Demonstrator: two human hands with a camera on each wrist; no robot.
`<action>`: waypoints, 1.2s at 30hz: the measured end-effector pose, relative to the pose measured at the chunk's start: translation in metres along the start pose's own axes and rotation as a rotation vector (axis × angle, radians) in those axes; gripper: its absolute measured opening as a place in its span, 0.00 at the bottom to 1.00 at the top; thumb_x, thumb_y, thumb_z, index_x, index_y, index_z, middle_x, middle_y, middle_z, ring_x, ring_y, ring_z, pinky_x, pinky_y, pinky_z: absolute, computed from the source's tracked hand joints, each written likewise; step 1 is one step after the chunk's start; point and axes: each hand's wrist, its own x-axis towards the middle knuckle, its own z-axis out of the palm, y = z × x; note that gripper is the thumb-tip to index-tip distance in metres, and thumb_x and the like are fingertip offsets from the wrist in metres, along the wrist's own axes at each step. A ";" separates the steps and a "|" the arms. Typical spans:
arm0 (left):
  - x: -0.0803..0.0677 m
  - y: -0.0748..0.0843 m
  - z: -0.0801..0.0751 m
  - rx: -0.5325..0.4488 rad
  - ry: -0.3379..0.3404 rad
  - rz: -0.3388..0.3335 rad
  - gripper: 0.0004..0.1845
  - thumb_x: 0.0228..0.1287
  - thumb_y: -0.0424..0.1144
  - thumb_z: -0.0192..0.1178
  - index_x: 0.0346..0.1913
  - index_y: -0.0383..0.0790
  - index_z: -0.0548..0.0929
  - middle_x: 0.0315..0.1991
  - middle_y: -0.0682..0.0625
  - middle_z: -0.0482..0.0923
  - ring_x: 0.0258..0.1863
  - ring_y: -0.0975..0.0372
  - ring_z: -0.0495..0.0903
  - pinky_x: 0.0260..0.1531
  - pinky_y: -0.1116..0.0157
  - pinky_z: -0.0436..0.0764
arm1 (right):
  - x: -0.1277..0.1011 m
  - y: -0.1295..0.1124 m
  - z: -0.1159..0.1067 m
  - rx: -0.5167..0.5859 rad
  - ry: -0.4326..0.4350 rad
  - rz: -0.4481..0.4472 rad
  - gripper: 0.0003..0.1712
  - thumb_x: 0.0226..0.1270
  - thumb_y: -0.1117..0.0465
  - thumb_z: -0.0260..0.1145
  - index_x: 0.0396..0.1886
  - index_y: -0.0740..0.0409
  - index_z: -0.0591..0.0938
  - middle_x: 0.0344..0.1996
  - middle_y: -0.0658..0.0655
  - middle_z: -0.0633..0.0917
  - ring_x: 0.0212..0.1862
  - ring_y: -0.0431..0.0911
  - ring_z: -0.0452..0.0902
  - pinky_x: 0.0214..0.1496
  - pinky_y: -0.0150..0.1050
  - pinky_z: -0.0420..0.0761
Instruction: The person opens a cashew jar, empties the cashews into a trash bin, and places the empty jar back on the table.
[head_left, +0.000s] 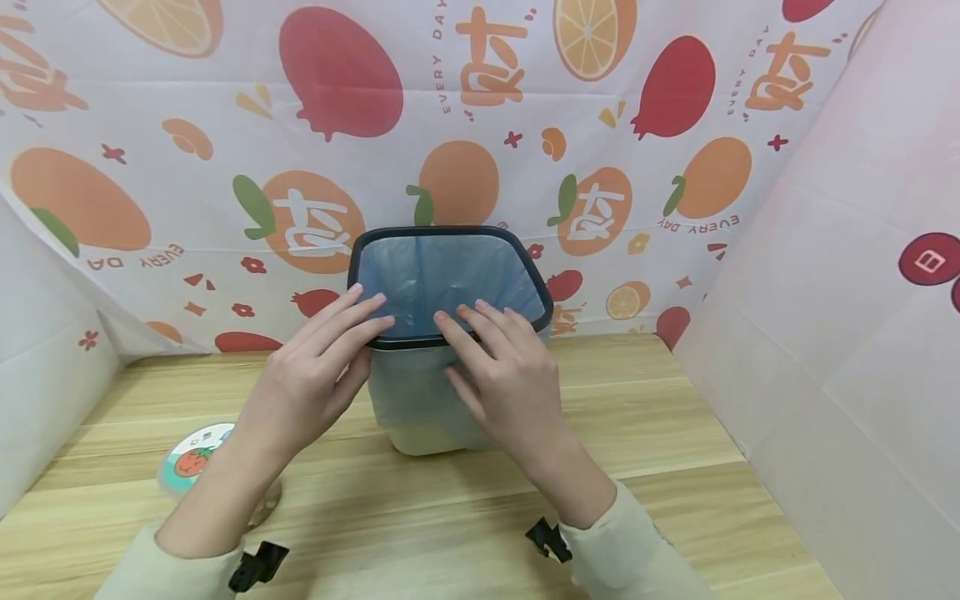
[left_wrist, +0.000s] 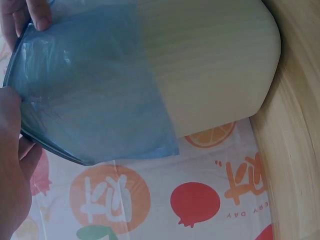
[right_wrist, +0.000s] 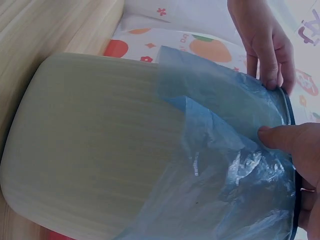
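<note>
On the wooden desk [head_left: 675, 433], both hands, left hand [head_left: 318, 367] and right hand [head_left: 504, 372], are pressing flat, straight fingers on the bin [head_left: 420, 433] rim over its blue liner [head_left: 442, 279].

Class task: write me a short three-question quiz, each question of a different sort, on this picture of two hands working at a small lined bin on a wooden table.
1. True or false: both hands rest on the near edge of the black rim.
2. What colour is the bag lining the bin? A red, B blue, C green.
3. What flat round thing lies on the table beside the left forearm?

Key
1. True: left hand and right hand both lay fingers on it.
2. B.
3. A disc with a strawberry picture.
</note>
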 end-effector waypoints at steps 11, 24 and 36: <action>-0.001 0.002 -0.008 0.031 -0.003 -0.011 0.20 0.73 0.42 0.50 0.59 0.38 0.83 0.64 0.43 0.77 0.65 0.44 0.74 0.70 0.65 0.66 | -0.001 0.000 -0.006 0.070 -0.010 -0.001 0.31 0.63 0.51 0.73 0.66 0.48 0.79 0.60 0.55 0.82 0.69 0.51 0.71 0.74 0.49 0.65; -0.003 0.017 -0.029 0.054 0.065 0.006 0.21 0.74 0.45 0.50 0.55 0.36 0.85 0.59 0.39 0.80 0.64 0.45 0.76 0.71 0.64 0.64 | -0.005 -0.002 -0.009 0.141 0.012 -0.024 0.31 0.63 0.52 0.74 0.66 0.49 0.79 0.61 0.55 0.82 0.71 0.53 0.69 0.75 0.53 0.62; -0.014 0.033 -0.052 0.100 0.144 0.017 0.21 0.74 0.47 0.50 0.51 0.35 0.86 0.53 0.39 0.84 0.56 0.45 0.80 0.69 0.73 0.64 | -0.007 -0.017 -0.018 0.178 0.062 -0.074 0.30 0.60 0.54 0.76 0.63 0.50 0.81 0.60 0.56 0.83 0.70 0.53 0.70 0.73 0.53 0.66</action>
